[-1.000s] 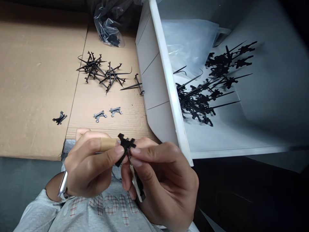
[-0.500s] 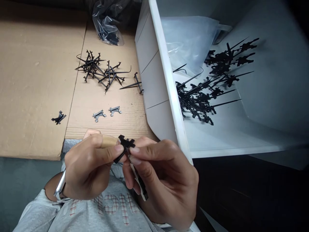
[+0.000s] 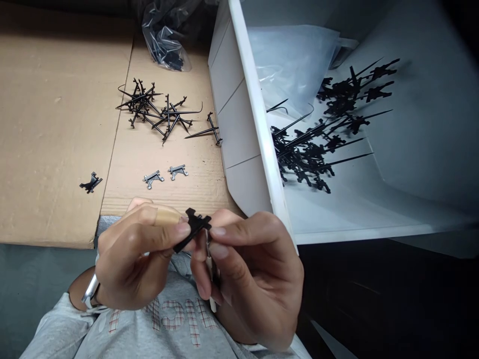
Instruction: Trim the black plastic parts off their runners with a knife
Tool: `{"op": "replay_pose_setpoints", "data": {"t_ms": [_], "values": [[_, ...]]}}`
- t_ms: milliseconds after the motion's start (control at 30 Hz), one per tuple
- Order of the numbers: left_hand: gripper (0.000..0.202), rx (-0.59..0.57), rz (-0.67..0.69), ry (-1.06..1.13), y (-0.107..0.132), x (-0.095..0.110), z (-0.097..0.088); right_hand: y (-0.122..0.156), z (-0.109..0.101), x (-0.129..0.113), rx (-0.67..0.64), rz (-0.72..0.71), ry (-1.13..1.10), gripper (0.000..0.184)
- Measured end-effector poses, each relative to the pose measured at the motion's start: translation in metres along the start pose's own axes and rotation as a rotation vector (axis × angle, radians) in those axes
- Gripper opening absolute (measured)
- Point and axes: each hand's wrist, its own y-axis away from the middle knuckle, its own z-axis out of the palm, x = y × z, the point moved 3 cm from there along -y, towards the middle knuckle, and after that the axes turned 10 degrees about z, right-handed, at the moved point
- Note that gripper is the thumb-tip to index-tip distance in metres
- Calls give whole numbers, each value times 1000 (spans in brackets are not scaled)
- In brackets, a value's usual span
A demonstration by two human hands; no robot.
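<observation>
Left hand (image 3: 136, 262) pinched black bracket (image 3: 191, 233), probably steadying it; right hand (image 3: 258, 274) gripped slim tool-like item (image 3: 208, 263) at bracket's four-o'clock side, contact unclear. Two silvery brackets (image 3: 153, 178) lay on tabletop (image 3: 56, 144), eleven o'clock, seemingly for easy reach.

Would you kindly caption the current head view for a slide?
Left hand pinches a small black bracket-shaped part, right hand close beside, near a white bin of spiky black pieces.
</observation>
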Motion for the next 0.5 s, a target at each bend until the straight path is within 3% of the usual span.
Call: {"op": "replay_pose_setpoints", "data": {"t_ms": [100,167,333,500], "values": [[23,88,70,43,-4,1,0,-3,-1,1,17,-27,-18,19],[21,80,72,18,-7,1,-2,-6,-2,2,19,-21,-30,16],[18,-182,124,-42,-13,4,-7,-11,-2,7,66,-21,-42,19],[18,-56,137,-54,-8,3,-7,-10,-1,7,51,48,-66,17]]}}
